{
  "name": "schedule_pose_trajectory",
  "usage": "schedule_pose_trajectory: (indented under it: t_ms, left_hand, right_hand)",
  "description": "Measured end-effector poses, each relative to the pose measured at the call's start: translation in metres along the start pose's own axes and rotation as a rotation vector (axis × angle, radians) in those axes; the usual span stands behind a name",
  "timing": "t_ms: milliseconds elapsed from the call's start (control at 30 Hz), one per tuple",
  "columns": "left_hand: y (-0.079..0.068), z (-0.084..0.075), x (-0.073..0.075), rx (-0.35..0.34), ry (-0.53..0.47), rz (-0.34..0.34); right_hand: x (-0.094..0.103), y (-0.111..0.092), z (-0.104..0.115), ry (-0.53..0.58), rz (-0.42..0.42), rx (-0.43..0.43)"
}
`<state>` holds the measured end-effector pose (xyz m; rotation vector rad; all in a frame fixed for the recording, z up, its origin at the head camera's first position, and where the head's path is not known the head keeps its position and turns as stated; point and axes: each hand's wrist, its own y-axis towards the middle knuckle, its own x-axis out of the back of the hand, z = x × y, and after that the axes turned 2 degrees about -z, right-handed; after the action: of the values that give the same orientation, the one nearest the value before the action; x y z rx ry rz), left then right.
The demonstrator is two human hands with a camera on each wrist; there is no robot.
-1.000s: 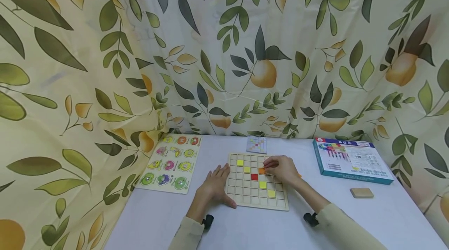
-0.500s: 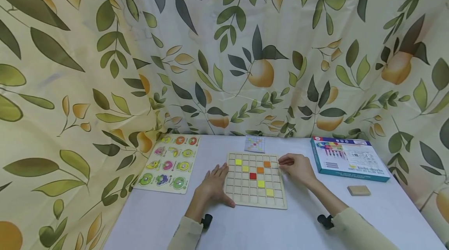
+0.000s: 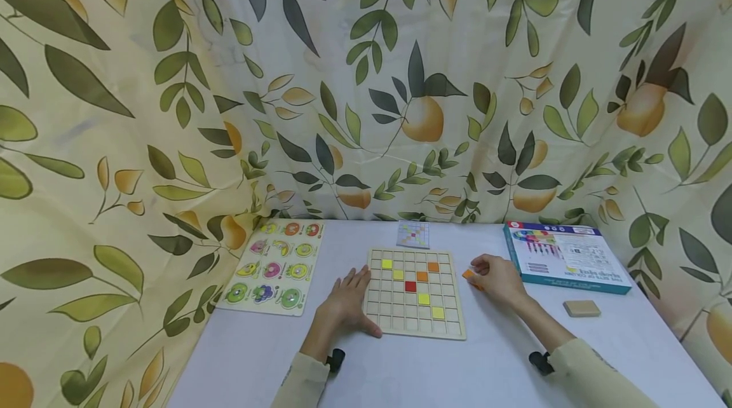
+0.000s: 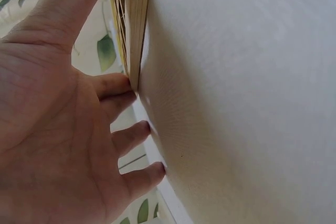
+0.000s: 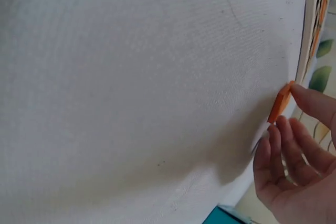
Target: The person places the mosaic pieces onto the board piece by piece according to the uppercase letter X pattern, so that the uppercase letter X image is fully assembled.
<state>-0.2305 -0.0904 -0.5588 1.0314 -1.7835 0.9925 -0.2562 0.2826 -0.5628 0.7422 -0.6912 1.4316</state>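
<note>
A wooden grid board (image 3: pixel 389 317) lies mid-table, with yellow, orange and red square tiles in some cells. At its left edge rests my left hand (image 3: pixel 344 306), fingers spread and thumb near the lower corner; in the left wrist view two fingertips touch the board's side. Just right of the board, my right hand (image 3: pixel 500 281) pinches an orange tile (image 3: pixel 468 274) between thumb and fingers. That tile (image 5: pixel 281 102) is tilted close to the white tabletop in the right wrist view. Part of it is hidden by the fingers in the head view.
A small pattern card (image 3: pixel 413 234) lies behind the board. To the left is a fruit picture board (image 3: pixel 273 268). On the right are a teal-edged box (image 3: pixel 566 255) and a small wooden block (image 3: pixel 582 308). A leaf-print curtain (image 3: pixel 320 77) hangs behind the table.
My right hand has moved right, off the board to the table beside it, where an orange tile now shows at its fingertips. A second orange tile is uncovered on the grid. The left hand stays.
</note>
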Motion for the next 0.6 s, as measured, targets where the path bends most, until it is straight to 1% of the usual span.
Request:
schedule_pose_trajectory:
  t_ms: [100,267,433,600]
  left_hand:
    - [0.000,0.000,0.000,-0.001,-0.002,-0.001]
    - [0.000,0.001,-0.001,-0.008,-0.001,-0.006]
    - [-0.001,0.001,0.000,-0.013,-0.001,-0.006]
    - [-0.001,0.000,0.002,-0.015,-0.007,-0.002]
  right_hand:
    - [-0.001,0.002,-0.001,0.016,0.002,0.020]
    - [-0.002,0.004,-0.001,0.046,-0.017,0.040]
    - [-0.001,0.004,0.003,0.094,-0.027,0.034]
    - [-0.002,0.004,0.011,0.149,-0.028,0.027]
